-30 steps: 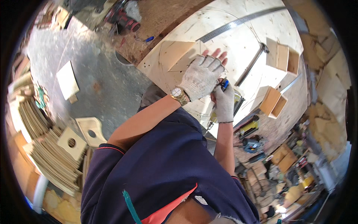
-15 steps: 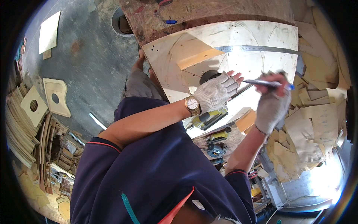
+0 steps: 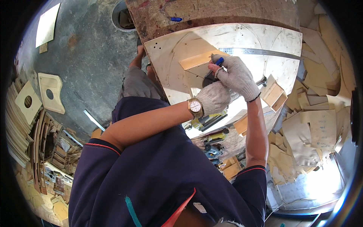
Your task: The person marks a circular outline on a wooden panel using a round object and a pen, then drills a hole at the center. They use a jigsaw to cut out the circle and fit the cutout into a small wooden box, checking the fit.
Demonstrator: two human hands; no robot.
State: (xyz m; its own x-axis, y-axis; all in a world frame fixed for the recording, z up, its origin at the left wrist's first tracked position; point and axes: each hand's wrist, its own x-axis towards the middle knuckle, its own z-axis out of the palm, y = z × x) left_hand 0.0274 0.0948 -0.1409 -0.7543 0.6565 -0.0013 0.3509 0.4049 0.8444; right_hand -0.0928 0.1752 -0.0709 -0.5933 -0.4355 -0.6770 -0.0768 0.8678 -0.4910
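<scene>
My right hand (image 3: 239,75), in a grey knitted glove with bare fingertips, is closed on a pen (image 3: 219,61) whose blue end shows. My left hand (image 3: 214,97), gloved likewise and with a gold watch at the wrist, lies just below it; its fingers are mostly hidden behind the right hand. A dark round piece (image 3: 208,79) shows beside both hands, partly covered. Beneath them lies a large pale plywood board (image 3: 170,56) with drawn curves and small holes. On the board, a wooden strip (image 3: 198,60) and a steel ruler (image 3: 261,52) lie beyond my hands.
A brown workbench (image 3: 211,9) carries the board and a small blue cap (image 3: 176,19). An open wooden box (image 3: 275,96) sits right of my hands, power tools (image 3: 213,149) nearer me. Cut sheets (image 3: 319,128) pile up at right. A person's bare leg (image 3: 140,56) shows by the bench.
My right hand has swung left with the pen, from beside the left hand to above it. My left fingers, stretched out before, are now largely covered. The small wooden box has come into sight.
</scene>
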